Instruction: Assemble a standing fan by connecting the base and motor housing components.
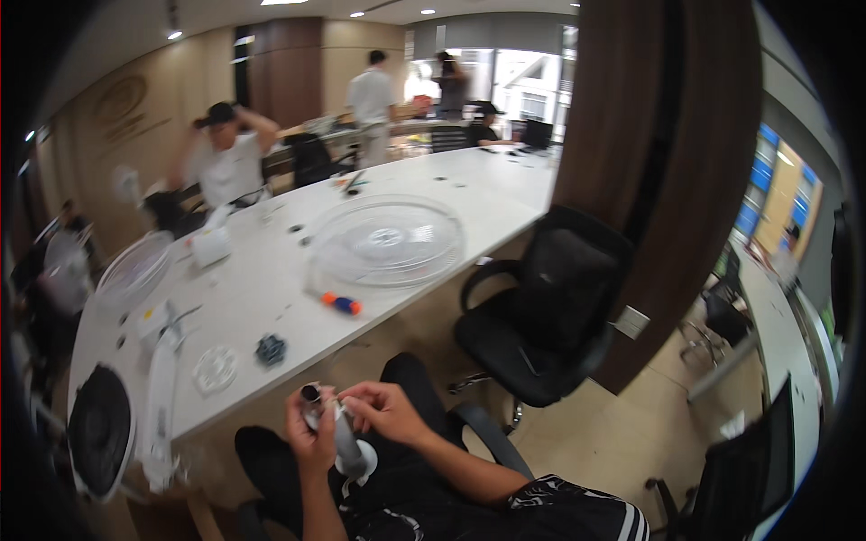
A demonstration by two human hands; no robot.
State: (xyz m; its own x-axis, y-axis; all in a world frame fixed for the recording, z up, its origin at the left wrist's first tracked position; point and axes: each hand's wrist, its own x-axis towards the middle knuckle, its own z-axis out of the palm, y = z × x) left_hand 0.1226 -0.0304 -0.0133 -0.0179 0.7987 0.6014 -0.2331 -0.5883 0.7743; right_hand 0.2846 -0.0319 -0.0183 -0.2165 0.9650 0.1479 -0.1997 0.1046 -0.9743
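Observation:
Over my lap stands a grey-white tube with a rounded white lower part. My left hand is closed around a piece at its top, where a dark round opening faces up. Just beside it, my right hand has thumb and fingers pinched together against the top of the tube; whatever is between the fingertips is too small to make out. On the table ahead lie a dark grey knob-like part, a white round openwork part and a screwdriver with an orange and blue handle.
A round fan grille lies on the white table. At left are a plastic-wrapped long part, a black disc and another grille. A black office chair stands right, beside a dark pillar. Several people are across the table.

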